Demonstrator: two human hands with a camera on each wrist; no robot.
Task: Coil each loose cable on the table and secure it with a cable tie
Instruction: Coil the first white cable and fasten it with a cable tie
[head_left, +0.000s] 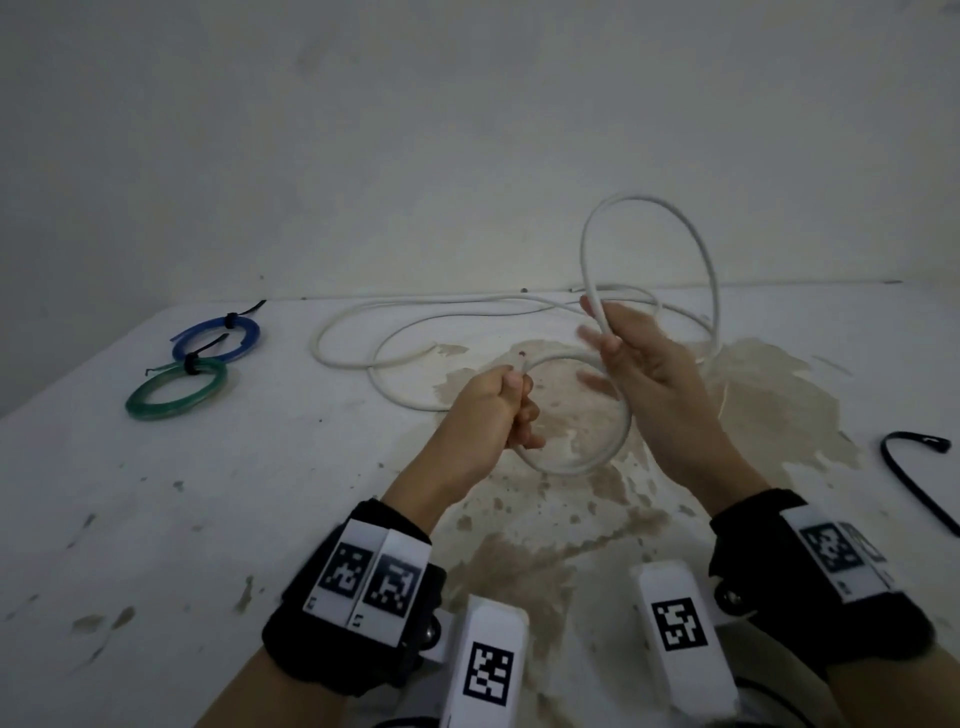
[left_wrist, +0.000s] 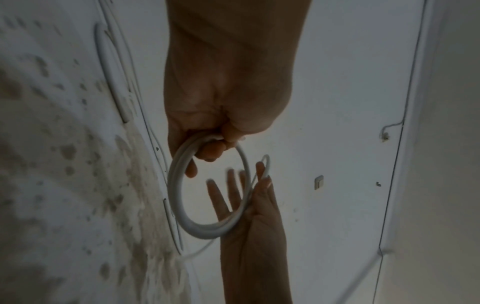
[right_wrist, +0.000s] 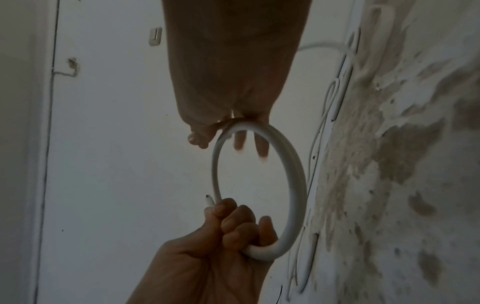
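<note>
Head view showed the white cable (head_left: 592, 457) held above the stained table (head_left: 156, 519) by both hands. The left hand (head_left: 483, 415) was closed in a fist, its fingers (right_wrist: 233, 222) curled round the near side of a small loop, with the cut cable end (right_wrist: 209, 200) poking out just past the knuckles. The right hand (head_left: 649, 369) was seen with its fingers (left_wrist: 221, 195) spread and nearly straight, while the cable was pinched between thumb and forefinger at the loop's far side. A larger loop (head_left: 675, 234) rose above the right fingertips, and the remaining cable was trailed beyond the fingers across the table toward the wall. Well to the left of the left fingers, a blue coil (head_left: 215, 340) and a green coil (head_left: 176, 389) were laid touching, each bound by a black tie. To the right of the right wrist a black cable tie (head_left: 914, 467) was left lying loose.
</note>
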